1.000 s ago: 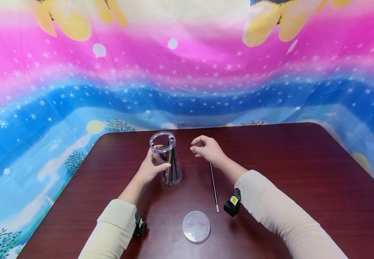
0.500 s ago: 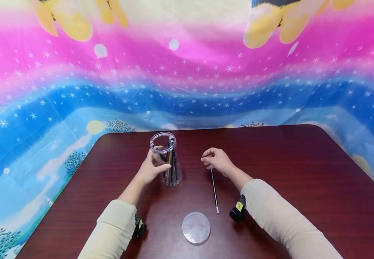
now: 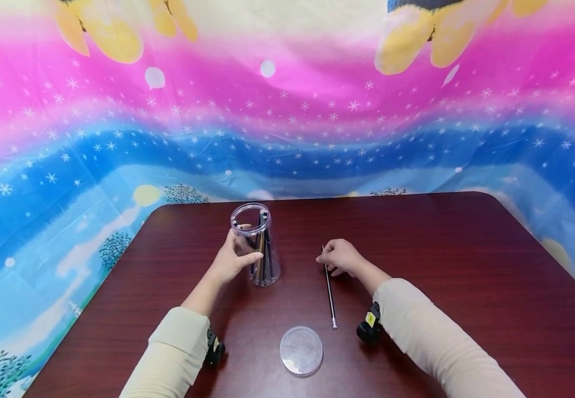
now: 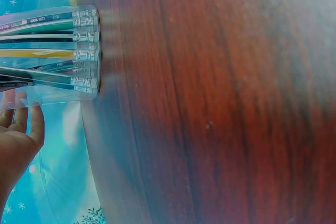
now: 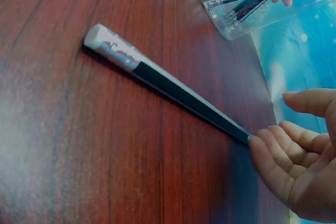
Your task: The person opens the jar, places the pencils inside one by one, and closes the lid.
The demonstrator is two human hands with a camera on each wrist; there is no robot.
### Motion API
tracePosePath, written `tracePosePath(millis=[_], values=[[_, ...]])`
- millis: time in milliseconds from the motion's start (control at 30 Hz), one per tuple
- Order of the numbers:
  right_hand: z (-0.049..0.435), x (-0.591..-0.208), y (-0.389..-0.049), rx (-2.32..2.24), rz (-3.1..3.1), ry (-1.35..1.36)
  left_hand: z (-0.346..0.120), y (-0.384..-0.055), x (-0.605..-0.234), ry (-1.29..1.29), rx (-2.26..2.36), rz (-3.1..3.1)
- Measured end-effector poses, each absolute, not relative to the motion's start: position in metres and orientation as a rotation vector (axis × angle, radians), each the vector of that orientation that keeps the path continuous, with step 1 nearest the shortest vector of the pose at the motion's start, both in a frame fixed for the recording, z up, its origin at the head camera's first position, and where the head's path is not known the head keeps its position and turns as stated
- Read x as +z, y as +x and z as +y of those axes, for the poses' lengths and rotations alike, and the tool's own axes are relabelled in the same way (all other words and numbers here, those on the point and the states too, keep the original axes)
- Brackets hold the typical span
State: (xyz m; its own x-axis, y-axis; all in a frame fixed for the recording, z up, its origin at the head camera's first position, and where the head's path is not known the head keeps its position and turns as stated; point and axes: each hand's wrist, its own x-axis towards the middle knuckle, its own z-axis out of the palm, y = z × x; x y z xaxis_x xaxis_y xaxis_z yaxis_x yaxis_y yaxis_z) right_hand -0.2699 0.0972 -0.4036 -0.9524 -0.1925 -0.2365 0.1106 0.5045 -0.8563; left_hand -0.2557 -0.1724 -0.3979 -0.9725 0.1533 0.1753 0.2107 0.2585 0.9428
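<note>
In the head view a clear plastic jar [image 3: 275,268] stands open at the top with several pencils [image 3: 261,249] inside, their eraser ends down. My left hand [image 3: 230,261] grips it from the left side, thumb across the front. To the right, a single black and silver pencil [image 3: 330,301] lies on the table, its white eraser end towards me. My right hand [image 3: 343,258] is at its far end. Seen from the right wrist, the fingertips [image 5: 257,148] meet the pencil shaft while the thumb [image 5: 307,102] stands apart from them.
A round clear lid [image 3: 301,351] lies flat on the dark red-brown table [image 3: 417,249], nearer to me than the jar. Behind the table hangs a colourful printed cloth [image 3: 287,110]. Each sleeve cuff carries a small black camera [image 3: 369,326].
My right hand has moved right, towards me and down from beside the jar to the far end of the loose pencil. The left hand and jar have stayed in place.
</note>
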Motion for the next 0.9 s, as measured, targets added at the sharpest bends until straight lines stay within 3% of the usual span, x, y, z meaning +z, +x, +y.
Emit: tracePosePath(millis=[900], values=[[0.090,-0.412,-0.281,-1.046,2.550,0.028,-0.173,-0.254,-0.399,-0.362,-1.831,-2.464]])
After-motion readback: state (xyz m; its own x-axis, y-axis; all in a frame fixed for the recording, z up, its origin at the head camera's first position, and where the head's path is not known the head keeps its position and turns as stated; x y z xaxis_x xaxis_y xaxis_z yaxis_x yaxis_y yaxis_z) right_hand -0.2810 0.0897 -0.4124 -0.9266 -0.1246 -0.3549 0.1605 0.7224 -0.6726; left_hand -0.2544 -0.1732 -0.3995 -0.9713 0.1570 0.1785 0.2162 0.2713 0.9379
